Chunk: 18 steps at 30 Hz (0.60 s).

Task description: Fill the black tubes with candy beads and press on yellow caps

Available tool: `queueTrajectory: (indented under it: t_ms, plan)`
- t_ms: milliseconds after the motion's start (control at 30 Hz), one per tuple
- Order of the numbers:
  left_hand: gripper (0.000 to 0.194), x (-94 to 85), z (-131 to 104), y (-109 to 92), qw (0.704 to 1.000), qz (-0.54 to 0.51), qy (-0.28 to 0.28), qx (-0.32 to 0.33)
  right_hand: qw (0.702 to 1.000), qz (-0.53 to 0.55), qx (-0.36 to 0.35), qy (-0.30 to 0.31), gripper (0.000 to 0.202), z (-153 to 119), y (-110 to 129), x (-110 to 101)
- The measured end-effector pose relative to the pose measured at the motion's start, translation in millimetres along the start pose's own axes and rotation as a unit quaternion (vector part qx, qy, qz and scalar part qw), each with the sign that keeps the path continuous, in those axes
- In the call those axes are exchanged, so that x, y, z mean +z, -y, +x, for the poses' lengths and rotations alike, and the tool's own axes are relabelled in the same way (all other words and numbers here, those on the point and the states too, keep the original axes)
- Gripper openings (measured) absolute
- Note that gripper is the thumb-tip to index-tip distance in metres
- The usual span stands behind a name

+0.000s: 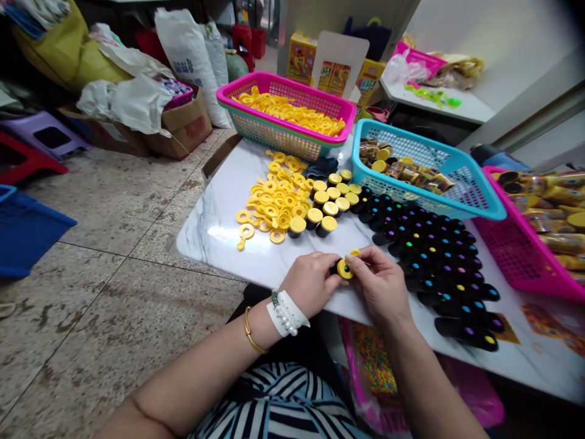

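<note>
Near the table's front edge, my left hand (pixel 307 281) is closed around a small black tube (pixel 335 268), mostly hidden by the fingers. On the tube's end sits a yellow ring cap (pixel 345 269), with a green spot showing through its hole. My right hand (pixel 382 285) pinches this cap between thumb and fingers. Beyond my left hand lies a pile of loose yellow ring caps (pixel 278 198). Beside the pile, several black tubes with closed yellow caps (pixel 329 224) stand upright. To the right, rows of black tubes (pixel 427 268) lie with coloured dots at their ends.
At the back, a pink basket (pixel 225 95) holds more yellow caps. A blue basket (pixel 475 183) and a pink basket (pixel 507 259) hold wrapped tubes. Below the table edge is a pink container (pixel 365 408) with colourful small pieces. A blue bin (pixel 31 235) stands on the floor at left.
</note>
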<state>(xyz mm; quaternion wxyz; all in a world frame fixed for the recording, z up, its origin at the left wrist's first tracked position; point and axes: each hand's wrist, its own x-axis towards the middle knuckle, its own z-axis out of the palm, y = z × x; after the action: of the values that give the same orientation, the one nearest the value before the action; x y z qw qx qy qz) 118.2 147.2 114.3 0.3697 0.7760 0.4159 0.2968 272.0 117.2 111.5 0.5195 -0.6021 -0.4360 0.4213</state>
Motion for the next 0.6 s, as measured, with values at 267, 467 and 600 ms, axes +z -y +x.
queueTrajectory:
  t_ms: [267, 467, 600]
  plan:
    - [0.015, 2.8, -1, 1, 1.000, 0.010, 0.003, 0.007, 0.998, -0.038, -0.031, -0.025, 0.021, -3, 2, 5]
    - [0.029, -2.4, -3, -3, 0.998, -0.063, 0.012, -0.007, 0.998, -0.070, -0.009, 0.002, 0.021, -1, 6, 5]
    - [0.023, -9.9, 4, -6, 0.995, -0.084, 0.033, -0.051, 0.996, -0.093, -0.007, 0.009, 0.019, -3, 6, 6]
